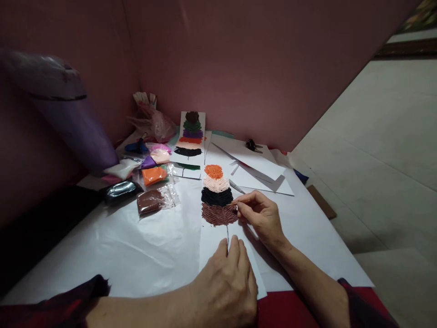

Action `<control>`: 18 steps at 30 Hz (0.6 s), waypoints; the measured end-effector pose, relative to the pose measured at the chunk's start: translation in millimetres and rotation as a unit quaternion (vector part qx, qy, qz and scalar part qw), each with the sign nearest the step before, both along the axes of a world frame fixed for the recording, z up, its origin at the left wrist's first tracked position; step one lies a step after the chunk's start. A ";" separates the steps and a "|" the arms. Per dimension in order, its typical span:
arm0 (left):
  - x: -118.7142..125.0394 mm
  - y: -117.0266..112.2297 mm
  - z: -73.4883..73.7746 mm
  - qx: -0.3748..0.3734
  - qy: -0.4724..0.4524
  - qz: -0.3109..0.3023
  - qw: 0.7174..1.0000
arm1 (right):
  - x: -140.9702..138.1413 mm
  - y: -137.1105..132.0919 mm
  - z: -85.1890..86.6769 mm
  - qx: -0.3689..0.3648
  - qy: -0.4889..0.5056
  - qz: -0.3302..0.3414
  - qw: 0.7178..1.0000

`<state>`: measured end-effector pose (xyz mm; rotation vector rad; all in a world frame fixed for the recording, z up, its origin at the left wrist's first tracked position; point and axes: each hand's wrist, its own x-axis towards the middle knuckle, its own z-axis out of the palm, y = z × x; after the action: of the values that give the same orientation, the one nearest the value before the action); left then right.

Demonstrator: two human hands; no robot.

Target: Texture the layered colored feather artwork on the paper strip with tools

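Orange, peach and black clay bands (pixel 215 184) look finished on the white card (pixel 210 246) under my spread left fingers (pixel 234 248), while my right fingers (pixel 251 197) pinch a thin tan stick (pixel 232 203) at the ridged brown band (pixel 217 214), likely unfinished

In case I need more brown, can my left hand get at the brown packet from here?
Probably yes: the left hand rests on the white card with no held object showing, and I see nothing standing between it and the brown packet, which lies uncovered.
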<state>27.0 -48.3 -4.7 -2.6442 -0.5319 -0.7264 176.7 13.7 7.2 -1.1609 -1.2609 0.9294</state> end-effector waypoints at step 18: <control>0.4 7.6 16.8 -0.082 -0.106 0.014 0.991 | 22.3 -5.4 24.8 -0.028 0.176 0.053 0.983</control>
<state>27.4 -40.7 12.1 -2.7178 -0.7125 -1.0023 199.0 8.3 32.0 -0.9273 -1.0212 1.1976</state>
